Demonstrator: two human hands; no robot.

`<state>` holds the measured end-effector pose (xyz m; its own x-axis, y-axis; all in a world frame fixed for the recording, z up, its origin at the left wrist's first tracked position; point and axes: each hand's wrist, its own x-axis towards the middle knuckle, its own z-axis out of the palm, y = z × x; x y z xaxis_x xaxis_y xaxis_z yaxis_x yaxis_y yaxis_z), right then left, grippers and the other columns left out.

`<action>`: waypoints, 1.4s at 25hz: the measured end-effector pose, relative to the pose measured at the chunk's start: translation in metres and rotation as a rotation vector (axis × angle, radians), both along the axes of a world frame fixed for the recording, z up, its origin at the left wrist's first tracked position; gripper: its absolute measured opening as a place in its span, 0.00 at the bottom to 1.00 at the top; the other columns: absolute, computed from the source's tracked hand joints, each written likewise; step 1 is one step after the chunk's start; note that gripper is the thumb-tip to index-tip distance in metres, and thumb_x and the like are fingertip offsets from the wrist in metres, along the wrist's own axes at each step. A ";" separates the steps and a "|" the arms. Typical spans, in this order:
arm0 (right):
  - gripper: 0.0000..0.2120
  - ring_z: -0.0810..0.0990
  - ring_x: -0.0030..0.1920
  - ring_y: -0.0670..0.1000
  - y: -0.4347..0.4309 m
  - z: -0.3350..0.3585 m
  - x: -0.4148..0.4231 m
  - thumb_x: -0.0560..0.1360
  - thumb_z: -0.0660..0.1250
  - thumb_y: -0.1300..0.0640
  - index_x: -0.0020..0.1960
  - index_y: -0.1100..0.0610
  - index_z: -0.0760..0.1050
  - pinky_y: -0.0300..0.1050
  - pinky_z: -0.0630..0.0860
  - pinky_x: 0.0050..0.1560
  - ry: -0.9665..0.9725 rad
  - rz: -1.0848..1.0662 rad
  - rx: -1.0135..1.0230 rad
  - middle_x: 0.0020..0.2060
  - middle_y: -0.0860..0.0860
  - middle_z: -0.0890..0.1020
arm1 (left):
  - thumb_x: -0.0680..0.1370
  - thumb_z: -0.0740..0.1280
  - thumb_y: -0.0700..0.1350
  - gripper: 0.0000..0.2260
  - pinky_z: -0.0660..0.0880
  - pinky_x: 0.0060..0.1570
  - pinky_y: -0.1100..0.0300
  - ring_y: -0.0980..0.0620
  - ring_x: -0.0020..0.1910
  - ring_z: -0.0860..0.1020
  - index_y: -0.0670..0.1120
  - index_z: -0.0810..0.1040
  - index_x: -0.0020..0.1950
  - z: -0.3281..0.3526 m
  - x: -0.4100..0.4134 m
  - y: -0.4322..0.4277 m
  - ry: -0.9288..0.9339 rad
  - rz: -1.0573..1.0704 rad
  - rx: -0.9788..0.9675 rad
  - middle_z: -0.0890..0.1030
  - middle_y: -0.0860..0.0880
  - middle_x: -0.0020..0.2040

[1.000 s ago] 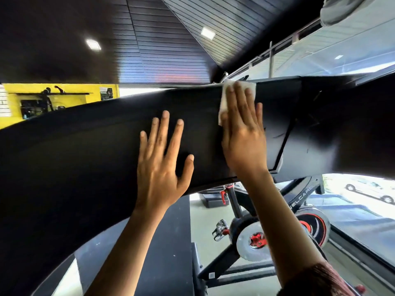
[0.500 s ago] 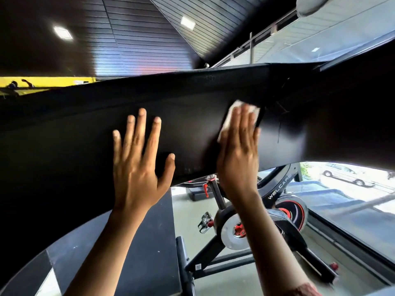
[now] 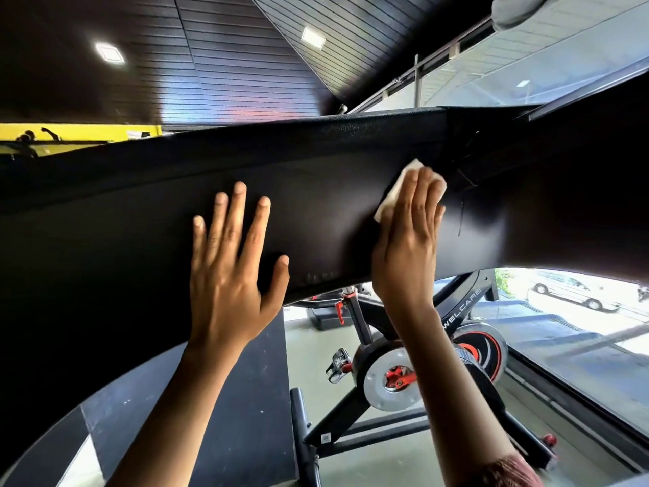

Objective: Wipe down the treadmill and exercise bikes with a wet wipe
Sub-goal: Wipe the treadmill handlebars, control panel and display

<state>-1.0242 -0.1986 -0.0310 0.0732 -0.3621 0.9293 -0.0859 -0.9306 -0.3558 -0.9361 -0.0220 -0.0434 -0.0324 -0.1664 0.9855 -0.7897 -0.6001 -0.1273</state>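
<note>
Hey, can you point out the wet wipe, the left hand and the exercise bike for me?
wet wipe [image 3: 413,166]: head view, on its white top corner.
left hand [image 3: 228,282]: head view, on the back of the hand.
exercise bike [image 3: 375,381]: head view, on the silver disc of its flywheel.

A white wipe [image 3: 411,168] is pressed flat against a broad matte black panel [image 3: 316,191], seemingly part of the treadmill, near its right end. The wipe is mostly covered by the right hand [image 3: 404,247], with only its upper and left edges seen. The panel is tilted across the view. Below it, a black bike [image 3: 393,377] lettered WELCARE is seen upright, with a silver flywheel and red accents.
</note>
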 end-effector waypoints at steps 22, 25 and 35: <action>0.21 0.53 0.76 0.58 0.103 -0.012 0.042 0.82 0.54 0.59 0.73 0.62 0.64 0.53 0.50 0.75 -0.059 0.214 -0.109 0.74 0.59 0.62 | 0.78 0.59 0.50 0.25 0.52 0.72 0.45 0.40 0.74 0.59 0.41 0.66 0.73 -0.038 0.030 0.097 0.090 0.139 -0.061 0.61 0.39 0.75; 0.20 0.54 0.76 0.58 0.152 -0.002 0.065 0.81 0.56 0.61 0.72 0.62 0.66 0.51 0.49 0.75 0.027 0.334 -0.297 0.73 0.58 0.64 | 0.78 0.58 0.51 0.25 0.53 0.72 0.46 0.40 0.74 0.59 0.41 0.66 0.73 -0.045 0.035 0.111 0.114 0.151 -0.079 0.61 0.39 0.75; 0.19 0.57 0.75 0.60 0.174 -0.005 0.077 0.81 0.55 0.65 0.71 0.64 0.68 0.52 0.50 0.76 0.063 0.343 -0.388 0.72 0.59 0.66 | 0.79 0.57 0.52 0.25 0.53 0.72 0.46 0.40 0.74 0.59 0.42 0.64 0.74 -0.058 0.051 0.150 0.149 0.175 -0.079 0.61 0.38 0.75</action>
<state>-0.9475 -0.0243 -0.0363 0.1873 0.0626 0.9803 0.2367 -0.9714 0.0168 -0.8851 0.1275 -0.1009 0.1367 -0.0793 0.9874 -0.6792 -0.7331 0.0352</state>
